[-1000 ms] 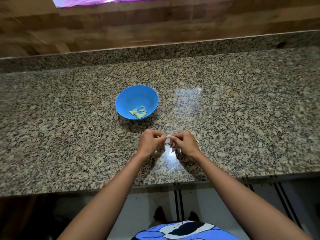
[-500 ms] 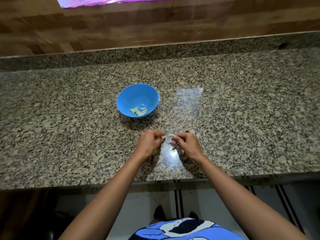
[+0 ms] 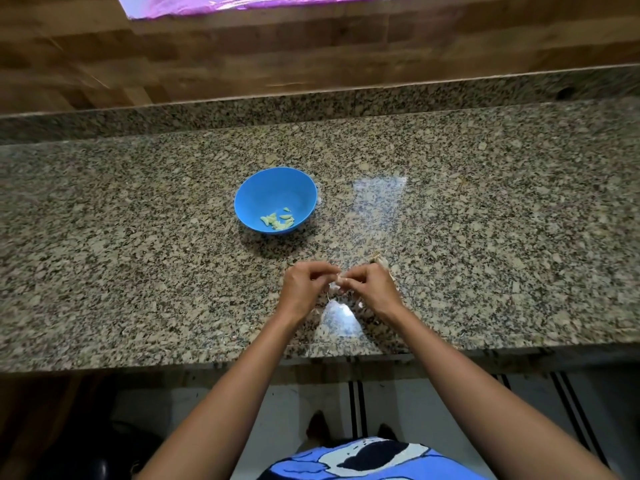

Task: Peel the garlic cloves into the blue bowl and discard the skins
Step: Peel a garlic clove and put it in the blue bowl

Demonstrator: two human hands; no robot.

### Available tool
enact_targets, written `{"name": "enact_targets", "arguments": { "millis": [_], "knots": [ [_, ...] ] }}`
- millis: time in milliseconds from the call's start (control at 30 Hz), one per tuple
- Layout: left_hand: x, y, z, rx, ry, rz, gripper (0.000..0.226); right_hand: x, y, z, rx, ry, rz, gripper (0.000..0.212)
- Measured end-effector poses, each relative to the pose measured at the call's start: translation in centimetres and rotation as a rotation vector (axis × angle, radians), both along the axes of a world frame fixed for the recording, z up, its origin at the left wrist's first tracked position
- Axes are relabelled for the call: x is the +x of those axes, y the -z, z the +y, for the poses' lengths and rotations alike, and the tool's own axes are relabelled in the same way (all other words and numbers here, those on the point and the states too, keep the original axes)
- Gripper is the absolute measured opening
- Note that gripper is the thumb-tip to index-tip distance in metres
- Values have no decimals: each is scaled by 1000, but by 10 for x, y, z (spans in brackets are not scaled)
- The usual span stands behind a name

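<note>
Granite, speckled grey and tan, makes up the countertop (image 3: 138, 271) the person is standing at, and from the head camera you look straight down on it.

Over the near edge of the counter, a little right of its middle, the two hands meet. The left hand (image 3: 304, 289) and the right hand (image 3: 374, 289) each have their fingers curled in, and between the fingertips they pinch one pale garlic clove (image 3: 337, 284) with whitish skin hanging off it. The clove is held just above the stone, not resting on it. How much of its skin is off I cannot tell; the fingers cover most of it.

Just behind the right hand, on the counter, lies a papery garlic piece (image 3: 381, 260) with a dry brown tip, partly hidden by the knuckles. A small white scrap of skin (image 3: 360, 304) shows under the right hand.

Farther back and to the left of the hands, well apart from them, stands the blue bowl (image 3: 263, 188), near the middle of the counter. In its bottom sits a small heap of peeled cloves (image 3: 278, 220), pale yellow-green.

Along the far edge runs a low granite upstand (image 3: 311, 105), with a wood-patterned wall (image 3: 242, 64) above it. A blue printed shirt (image 3: 363, 459) shows at the bottom.
</note>
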State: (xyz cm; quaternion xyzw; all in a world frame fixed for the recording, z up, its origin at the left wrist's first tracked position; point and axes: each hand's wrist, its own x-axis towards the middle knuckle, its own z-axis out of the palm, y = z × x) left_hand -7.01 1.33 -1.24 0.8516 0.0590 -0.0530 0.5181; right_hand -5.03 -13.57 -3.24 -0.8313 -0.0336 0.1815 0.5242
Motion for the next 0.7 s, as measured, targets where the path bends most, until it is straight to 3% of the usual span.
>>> {"name": "enact_targets", "arguments": {
  "millis": [133,200,300,433,500,633,700],
  "knots": [
    [2,-1,6,-458,-174,210,23,-5,-6,-1,268,56,128,14],
    [-1,-2,8,-510,-113,262,24,-5,-4,1,299,74,168,15],
    [-3,-4,5,-434,-13,244,28,-4,-4,3,216,79,123,15],
    [-2,-5,3,-555,-171,244,20,-5,-7,5,351,195,200,14],
    [-4,-3,0,-578,-204,265,16,-6,-6,6,239,193,120,12],
    [-9,2,-12,-572,-344,256,12,-10,0,18,-322,93,-242,19],
    [-10,2,-17,-569,-380,257,12,-13,1,22,-459,35,-360,20]
  ]
}}
